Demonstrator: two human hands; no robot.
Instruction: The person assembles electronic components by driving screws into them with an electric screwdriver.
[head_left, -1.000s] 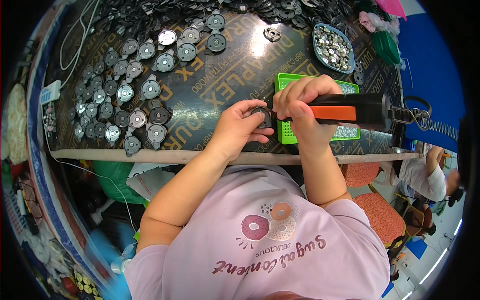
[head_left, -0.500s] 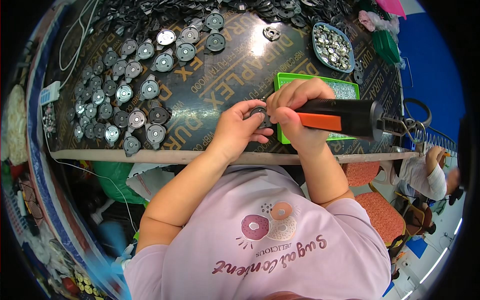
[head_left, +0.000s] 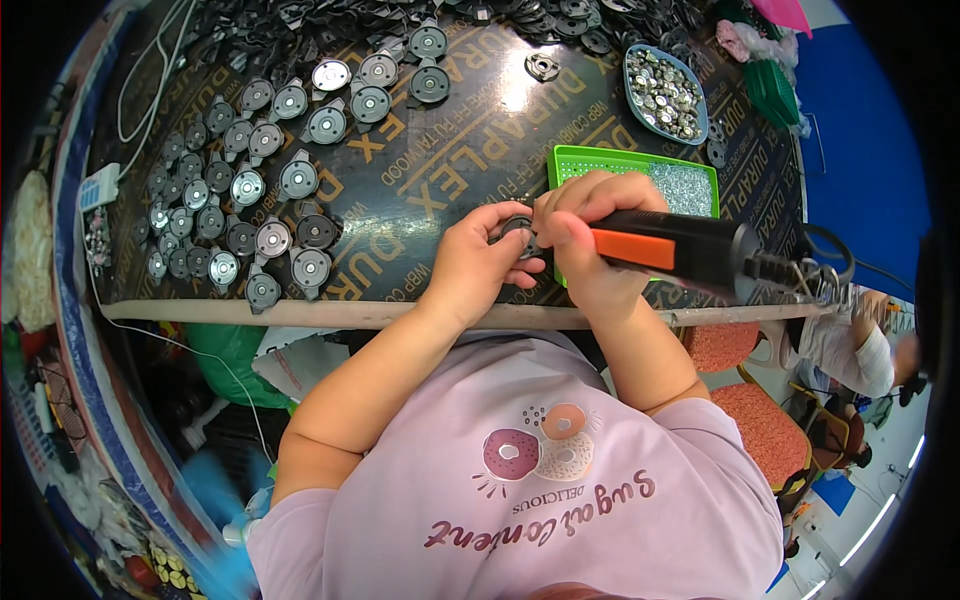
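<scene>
My left hand [head_left: 480,262] is closed around a small dark round part [head_left: 517,230] above the table, its thumb lying on top. My right hand [head_left: 597,232] grips a black electric screwdriver [head_left: 700,252] with an orange lever, tilted with its rear end to the right. Its tip points toward the part, but my right fingers hide where the two meet. Just beyond my right hand lies a green tray [head_left: 603,154] with small silver screws [head_left: 686,188] in it.
Many dark round assemblies [head_left: 298,178] with metal discs cover the table's left. A blue bowl [head_left: 632,110] of small metal pieces stands at the far right. One loose black part [head_left: 542,67] lies at the back. The table's padded edge [head_left: 380,315] runs before me. A coiled cord [head_left: 815,280] trails from the screwdriver.
The screwdriver's rear end has swung down and slightly toward me, and its cord has shifted. More screws in the tray now show. My left hand stays nearly still on the part.
</scene>
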